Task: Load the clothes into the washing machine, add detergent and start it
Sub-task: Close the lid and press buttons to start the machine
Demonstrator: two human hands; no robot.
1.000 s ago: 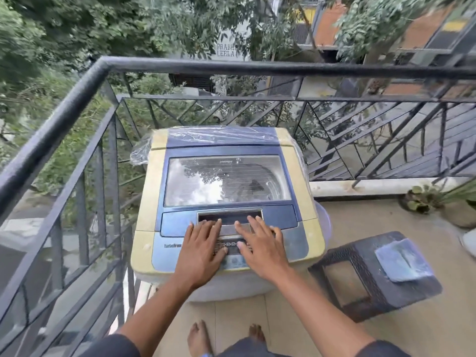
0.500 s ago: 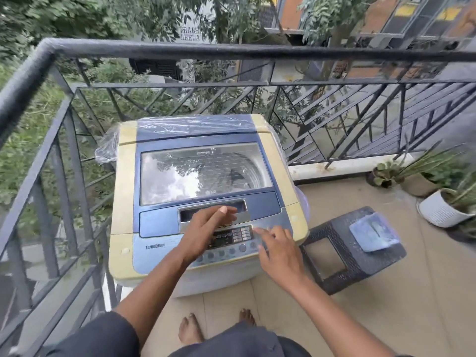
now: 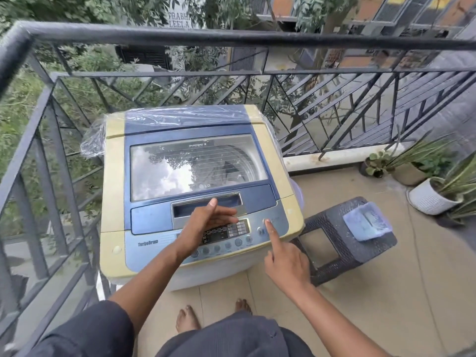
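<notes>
- Blue-and-cream top-loading washing machine (image 3: 198,191) dead centre on the balcony, glass lid (image 3: 198,166) shut, plastic film (image 3: 154,119) over the back edge at 12 o'clock.
- Changed in the last second: both palms off the control panel (image 3: 226,233); right hand (image 3: 286,261) now out at 3 o'clock of the panel, index finger straight, tip on a round button (image 3: 268,221), other fingers curled under.
- Left hand (image 3: 206,225) lifted clear above the display, fingers straight and loosely together, thumb up, holding nothing.
- Reads as the start step: lid down, loading apparently finished, power or start press under way; which button, too small to tell.
- Drum behind the glass: ribbed wall visible, dark shape at 3 o'clock possibly laundry, sky reflection hiding the rest.
- Dark plastic stool (image 3: 345,235) at 3 o'clock of the machine, pale blue tub (image 3: 365,222) on top, contents not readable, maybe detergent.
- Potted plants (image 3: 432,191) further out at 2 o'clock, along the railing (image 3: 231,38).
</notes>
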